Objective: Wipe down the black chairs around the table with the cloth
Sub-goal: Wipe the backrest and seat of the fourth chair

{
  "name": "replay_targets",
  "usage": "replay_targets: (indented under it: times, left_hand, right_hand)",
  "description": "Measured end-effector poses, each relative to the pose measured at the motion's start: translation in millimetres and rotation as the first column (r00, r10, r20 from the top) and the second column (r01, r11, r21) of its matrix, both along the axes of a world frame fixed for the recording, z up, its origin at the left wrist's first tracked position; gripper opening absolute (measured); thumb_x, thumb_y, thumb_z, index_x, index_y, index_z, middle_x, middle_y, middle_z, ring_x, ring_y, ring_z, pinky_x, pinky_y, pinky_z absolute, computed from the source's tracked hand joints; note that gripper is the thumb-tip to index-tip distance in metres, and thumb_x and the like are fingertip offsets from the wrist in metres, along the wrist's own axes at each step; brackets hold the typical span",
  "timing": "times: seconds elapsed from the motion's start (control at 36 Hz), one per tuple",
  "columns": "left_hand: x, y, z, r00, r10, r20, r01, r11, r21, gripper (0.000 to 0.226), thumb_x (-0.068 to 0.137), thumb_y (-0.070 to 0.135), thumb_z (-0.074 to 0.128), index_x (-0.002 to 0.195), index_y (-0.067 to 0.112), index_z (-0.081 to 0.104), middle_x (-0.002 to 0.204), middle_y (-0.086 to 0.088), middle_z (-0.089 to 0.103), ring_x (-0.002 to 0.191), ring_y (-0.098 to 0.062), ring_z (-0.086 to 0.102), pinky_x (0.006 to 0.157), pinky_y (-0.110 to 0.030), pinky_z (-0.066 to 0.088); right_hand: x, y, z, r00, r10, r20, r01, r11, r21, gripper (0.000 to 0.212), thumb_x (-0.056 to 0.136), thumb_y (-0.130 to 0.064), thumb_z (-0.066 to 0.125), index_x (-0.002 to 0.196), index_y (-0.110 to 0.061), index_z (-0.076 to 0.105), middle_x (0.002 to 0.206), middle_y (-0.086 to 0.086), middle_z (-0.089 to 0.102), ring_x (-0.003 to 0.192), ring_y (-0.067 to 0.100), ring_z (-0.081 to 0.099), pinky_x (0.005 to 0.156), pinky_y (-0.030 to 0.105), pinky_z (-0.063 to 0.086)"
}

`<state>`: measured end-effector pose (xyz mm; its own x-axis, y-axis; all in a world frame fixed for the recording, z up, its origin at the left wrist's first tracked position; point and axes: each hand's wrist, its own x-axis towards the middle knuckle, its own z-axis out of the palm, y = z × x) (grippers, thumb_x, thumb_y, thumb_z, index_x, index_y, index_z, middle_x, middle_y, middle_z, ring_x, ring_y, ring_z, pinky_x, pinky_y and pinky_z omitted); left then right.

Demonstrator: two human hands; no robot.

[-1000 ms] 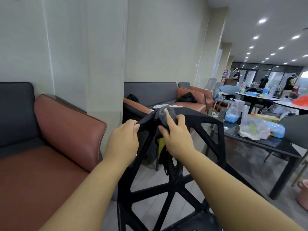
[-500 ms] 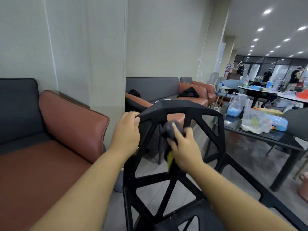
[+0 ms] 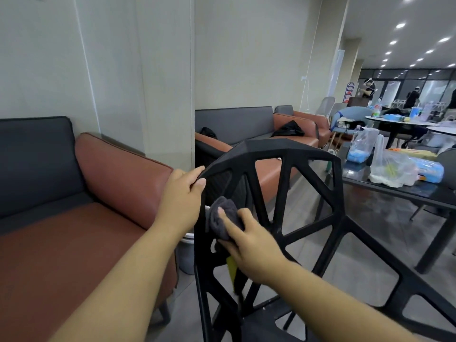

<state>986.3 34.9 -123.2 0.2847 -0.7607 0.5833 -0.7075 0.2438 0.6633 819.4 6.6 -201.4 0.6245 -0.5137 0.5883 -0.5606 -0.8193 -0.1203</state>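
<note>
The cloth, a grey wad, lies against the left strut of the one chair in front, low on its open-work back. The right hand grips it there, forefinger laid straight across it. The other fingers are hidden, and a yellow scrap hangs below the palm, partly behind the strut. The left hand is curled tight round the back's upper left rim. The chair's seat and legs are cut off by the frame. Behind the chair a white bucket is half hidden. A sofa stands at left, with a second sofa beyond the pillar. At right a table carries a bag and a second bag.
</note>
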Motion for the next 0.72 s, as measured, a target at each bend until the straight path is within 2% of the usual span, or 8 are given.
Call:
replay_targets:
  times: [0.08,0.14,0.19,0.31,0.42,0.53,0.64,0.72]
  left_hand:
    - [2,5,2,1.0,0.016,0.008,-0.016,0.999,-0.045,0.036,0.094,0.015,0.053,0.129,0.021,0.058,0.092,-0.003,0.054,0.085,-0.013,0.048,0.068,-0.013,0.028]
    - [1,8,2,0.998,0.0,-0.059,-0.005,0.997,-0.083,0.032,0.091,0.013,0.057,0.122,0.022,0.062,0.087,0.0,0.057,0.077,-0.008,0.051,0.067,-0.01,0.034]
    - [0,12,1,0.991,-0.018,-0.13,0.008,0.997,-0.075,0.026,0.09,0.012,0.058,0.113,0.024,0.064,0.081,0.007,0.058,0.076,-0.003,0.053,0.075,-0.012,0.042]
    - [4,17,2,0.973,-0.077,-0.218,0.074,0.997,-0.023,0.028,0.092,0.009,0.056,0.114,0.023,0.065,0.088,0.016,0.063,0.088,-0.005,0.06,0.093,-0.03,0.049]
    - [11,17,3,0.978,-0.088,-0.19,0.094,0.995,0.021,0.031,0.094,0.01,0.052,0.121,0.022,0.064,0.109,0.005,0.068,0.101,-0.013,0.064,0.097,-0.034,0.047]
    - [11,22,2,0.961,-0.133,-0.243,0.139,0.99,0.009,0.032,0.097,0.005,0.045,0.118,0.019,0.064,0.104,0.002,0.069,0.088,-0.008,0.067,0.084,-0.022,0.054]
    - [9,27,3,0.917,-0.169,-0.362,0.177,0.984,-0.009,0.029,0.099,0.004,0.039,0.102,0.019,0.063,0.09,0.003,0.068,0.073,-0.002,0.066,0.072,-0.017,0.055]
    - [10,29,4,0.896,-0.189,-0.402,0.206,0.979,-0.002,0.027,0.101,0.007,0.038,0.098,0.019,0.062,0.09,0.002,0.068,0.076,-0.003,0.068,0.067,-0.019,0.055]
  right_hand:
    - [1,-19,31,0.976,-0.167,0.143,0.17,0.985,-0.005,0.057,0.095,-0.037,0.047,0.146,-0.02,0.03,0.115,0.013,0.042,0.084,0.028,0.053,0.066,0.041,0.053]
    - [5,-34,54,0.92,-0.29,0.264,0.246,0.951,0.186,0.057,0.098,-0.037,0.045,0.149,-0.027,0.023,0.123,0.008,0.033,0.097,0.025,0.049,0.082,0.033,0.045]
    - [13,-44,69,0.887,-0.334,0.318,0.248,0.927,0.282,0.058,0.099,-0.039,0.043,0.151,-0.029,0.019,0.122,0.005,0.031,0.098,0.024,0.049,0.082,0.03,0.041]
    - [20,-28,53,0.908,-0.287,0.304,0.202,0.938,0.283,0.061,0.099,-0.039,0.044,0.151,-0.031,0.013,0.131,0.006,0.027,0.102,0.024,0.051,0.088,0.034,0.046]
    - [14,13,-8,0.986,-0.078,0.148,0.062,0.992,0.109,0.06,0.094,-0.044,0.041,0.149,-0.023,0.026,0.122,0.006,0.033,0.089,0.029,0.054,0.07,0.03,0.044]
    - [7,19,-3,0.995,-0.067,0.071,0.062,0.996,0.059,0.063,0.094,-0.049,0.038,0.148,-0.019,0.03,0.121,0.009,0.035,0.091,0.032,0.053,0.07,0.035,0.047]
    - [16,3,61,0.95,-0.153,0.271,0.137,0.987,0.079,0.06,0.097,-0.034,0.05,0.15,-0.022,0.025,0.121,0.008,0.031,0.093,0.024,0.043,0.078,0.028,0.035]
    - [32,-7,98,0.957,-0.11,0.267,0.098,0.994,0.057,0.059,0.097,-0.032,0.051,0.15,-0.023,0.027,0.121,0.01,0.032,0.102,0.026,0.044,0.09,0.034,0.041]
